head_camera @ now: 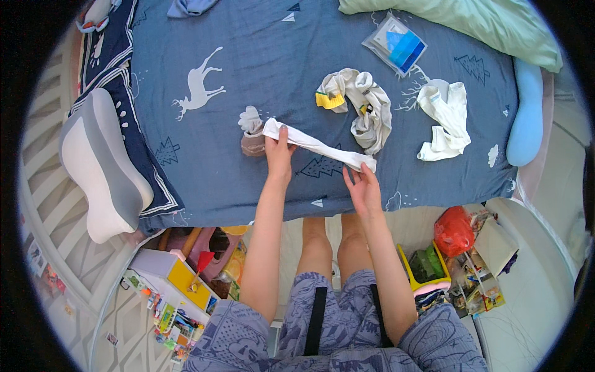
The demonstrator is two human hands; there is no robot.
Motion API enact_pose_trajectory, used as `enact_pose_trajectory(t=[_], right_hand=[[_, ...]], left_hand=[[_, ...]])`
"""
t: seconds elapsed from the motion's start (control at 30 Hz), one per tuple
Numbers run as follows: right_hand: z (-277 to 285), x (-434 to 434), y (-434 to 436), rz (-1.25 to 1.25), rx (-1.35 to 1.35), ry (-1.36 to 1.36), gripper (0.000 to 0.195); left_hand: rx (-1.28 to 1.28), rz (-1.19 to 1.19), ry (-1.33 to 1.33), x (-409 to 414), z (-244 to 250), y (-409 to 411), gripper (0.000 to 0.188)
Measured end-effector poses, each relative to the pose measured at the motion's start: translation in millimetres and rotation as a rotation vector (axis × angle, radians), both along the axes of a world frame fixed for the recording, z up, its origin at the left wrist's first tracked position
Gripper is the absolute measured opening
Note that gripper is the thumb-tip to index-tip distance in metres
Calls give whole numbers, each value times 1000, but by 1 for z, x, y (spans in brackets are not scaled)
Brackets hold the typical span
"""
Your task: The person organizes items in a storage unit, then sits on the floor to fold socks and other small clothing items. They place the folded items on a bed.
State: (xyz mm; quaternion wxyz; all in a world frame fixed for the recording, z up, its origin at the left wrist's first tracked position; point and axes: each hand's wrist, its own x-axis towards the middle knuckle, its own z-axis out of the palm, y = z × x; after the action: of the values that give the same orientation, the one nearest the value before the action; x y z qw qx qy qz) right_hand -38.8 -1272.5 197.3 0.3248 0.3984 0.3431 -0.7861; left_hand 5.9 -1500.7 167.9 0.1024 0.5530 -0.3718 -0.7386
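A long white sock (320, 145) is stretched between my two hands, just above the bed. My left hand (279, 156) grips one end, thumb on top. The other end lies between the thumb and fingers of my right hand (363, 186). Close to my left hand sits a brown sock (253, 142), partly hidden behind it. Beyond the stretched sock lies a curved heap of whitish socks (372, 107), one with a yellow part (331, 99). Farther right, more white socks (448, 121) lie crumpled on the blue bedsheet (260, 186).
A clear packet with a blue-and-white insert (395, 44) lies near the green pillow or quilt (465, 28). At left is a white-and-grey contoured pillow (104, 162). A light-blue cushion (525, 116) borders the right side. Below the bed edge stand a drawer unit (176, 276) and a yellow bin (425, 265).
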Motion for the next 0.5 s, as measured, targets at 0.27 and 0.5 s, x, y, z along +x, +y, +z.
enact_pose_trajectory(t=[0.27,0.5], right_hand=[[-21,9,44,660,905,415,36],[2,-106,1,714,1291,1057,44]], left_hand=[[-380,-256,-187,-4,-19,-3,43],[-1087,-737,-383,-48,49,61,53]])
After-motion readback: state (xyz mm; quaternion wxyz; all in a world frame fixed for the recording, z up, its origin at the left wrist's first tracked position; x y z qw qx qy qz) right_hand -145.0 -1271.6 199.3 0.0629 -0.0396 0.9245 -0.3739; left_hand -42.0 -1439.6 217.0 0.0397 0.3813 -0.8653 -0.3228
